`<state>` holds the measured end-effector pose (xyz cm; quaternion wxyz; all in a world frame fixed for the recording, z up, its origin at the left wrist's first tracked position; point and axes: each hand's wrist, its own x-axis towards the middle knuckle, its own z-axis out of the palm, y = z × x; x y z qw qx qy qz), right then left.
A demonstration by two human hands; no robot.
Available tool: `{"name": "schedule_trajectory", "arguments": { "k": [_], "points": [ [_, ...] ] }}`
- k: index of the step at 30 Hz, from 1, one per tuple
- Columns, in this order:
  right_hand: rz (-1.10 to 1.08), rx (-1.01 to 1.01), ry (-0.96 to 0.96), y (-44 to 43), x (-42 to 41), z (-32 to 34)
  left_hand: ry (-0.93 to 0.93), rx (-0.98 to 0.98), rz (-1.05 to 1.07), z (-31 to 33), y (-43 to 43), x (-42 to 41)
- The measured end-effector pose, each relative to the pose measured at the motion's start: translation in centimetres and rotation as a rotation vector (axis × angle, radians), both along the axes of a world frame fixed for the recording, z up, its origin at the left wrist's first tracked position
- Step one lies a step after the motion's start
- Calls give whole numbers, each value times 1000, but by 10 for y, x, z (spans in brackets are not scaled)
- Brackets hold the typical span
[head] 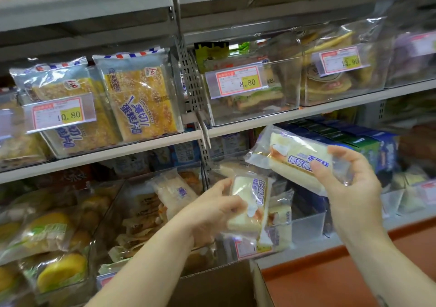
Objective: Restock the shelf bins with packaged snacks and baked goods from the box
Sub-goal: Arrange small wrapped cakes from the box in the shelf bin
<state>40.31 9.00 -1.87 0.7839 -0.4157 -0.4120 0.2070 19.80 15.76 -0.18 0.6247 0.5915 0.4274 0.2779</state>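
Gripping a clear-wrapped white cake packet [250, 200] with fingers and thumb curled round its left edge, the left hand [212, 209] holds it upright over the clear bin [309, 226] on the lower shelf [346, 237], where similar packets [280, 214] stand. The right hand [349, 181] pinches a second cake packet [290, 151] at its lower edge, thumb and fingers clamped on the wrapper, tilted and raised above the same bin, near the first. An open cardboard box [212, 288] sits below the forearms.
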Motion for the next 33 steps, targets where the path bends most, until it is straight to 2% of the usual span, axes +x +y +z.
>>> {"name": "schedule_trajectory", "arguments": {
  "k": [3,8,13,18,21,26,29,31,33],
  "points": [
    [239,-87,14,2,15,-2,-9,59,13,0,5,-6],
    [547,-213,91,3,36,-3,-13,5,-91,8,4,-19],
    [747,-311,-74,0,31,-6,-60,-15,-235,8,2,-21],
    [765,-322,-133,3,24,-11,-119,10,-251,5,-2,-19],
    [807,-318,-95,4,23,-11,-174,-5,-183,4,-5,-14],
    [748,-333,-122,4,20,-13,-273,-89,27,8,-9,2],
    [707,-311,-88,5,23,-14,-327,-112,46,9,-13,8],
    [663,-285,-54,5,24,-15,-309,-43,26,6,-17,11],
    [598,-267,-67,4,25,-13,-172,79,-6,1,-18,14]
  ]
}}
